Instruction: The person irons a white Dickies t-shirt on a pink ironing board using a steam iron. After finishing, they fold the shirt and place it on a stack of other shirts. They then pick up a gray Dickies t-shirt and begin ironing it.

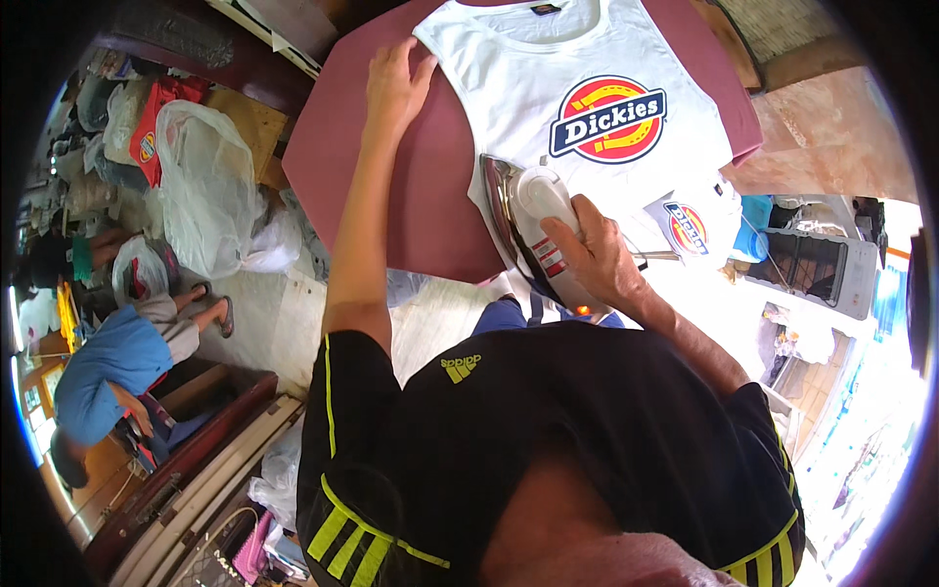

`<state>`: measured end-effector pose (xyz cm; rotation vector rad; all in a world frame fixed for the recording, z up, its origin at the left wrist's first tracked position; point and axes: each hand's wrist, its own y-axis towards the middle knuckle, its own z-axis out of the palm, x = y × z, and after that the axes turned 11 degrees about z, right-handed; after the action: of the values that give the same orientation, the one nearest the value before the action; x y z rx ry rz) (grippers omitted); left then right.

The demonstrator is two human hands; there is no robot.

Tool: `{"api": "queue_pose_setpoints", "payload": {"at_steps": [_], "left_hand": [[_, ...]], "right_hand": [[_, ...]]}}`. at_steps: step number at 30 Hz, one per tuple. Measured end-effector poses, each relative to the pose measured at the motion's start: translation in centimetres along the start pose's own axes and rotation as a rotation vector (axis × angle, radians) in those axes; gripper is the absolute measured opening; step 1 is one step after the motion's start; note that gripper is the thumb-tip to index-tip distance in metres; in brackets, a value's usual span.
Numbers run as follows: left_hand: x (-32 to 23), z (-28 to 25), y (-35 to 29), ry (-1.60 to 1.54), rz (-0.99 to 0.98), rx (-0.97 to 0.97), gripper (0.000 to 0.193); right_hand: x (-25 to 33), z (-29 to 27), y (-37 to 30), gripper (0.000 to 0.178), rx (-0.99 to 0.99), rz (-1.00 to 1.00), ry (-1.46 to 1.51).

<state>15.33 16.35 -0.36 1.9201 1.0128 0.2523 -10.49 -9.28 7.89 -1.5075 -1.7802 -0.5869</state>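
Observation:
A white sleeveless shirt with a red, yellow and dark blue print on its chest lies spread over a dark red padded ironing board. My right hand is wrapped round the handle of a white clothes iron, which rests against the shirt's lower left edge below the print. At the far left, my left hand has its fingers stretched out and thumb apart, fingertips beside the shirt's shoulder strap. A smaller copy of the print shows on white cloth at the board's near right edge.
Clear plastic bags and a red bag are piled at the left. A person in a blue shirt bends over at the far left. To the right stand a grey and black plastic crate and a light blue container.

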Motion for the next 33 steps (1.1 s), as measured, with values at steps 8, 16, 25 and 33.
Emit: {"api": "queue_pose_setpoints", "payload": {"at_steps": [8, 16, 25, 33], "left_hand": [[2.8, 4.7, 2.5, 0.092, -0.098, 0.186, 0.041], [3.6, 4.8, 2.5, 0.008, -0.058, 0.09, 0.027], [3.9, 5.1, 3.1, 0.055, -0.124, 0.164, 0.031], [6.4, 6.5, 6.5, -0.096, -0.041, 0.444, 0.033]], "right_hand": [[-1.5, 1.2, 2.1, 0.036, -0.087, -0.4, -0.485], [0.4, 1.2, 3.5, 0.036, 0.246, 0.051, 0.108], [0.2, 1.2, 2.7, 0.06, 0.218, 0.1, 0.058], [6.7, 0.6, 2.9, 0.032, -0.032, 0.473, 0.395]]}}
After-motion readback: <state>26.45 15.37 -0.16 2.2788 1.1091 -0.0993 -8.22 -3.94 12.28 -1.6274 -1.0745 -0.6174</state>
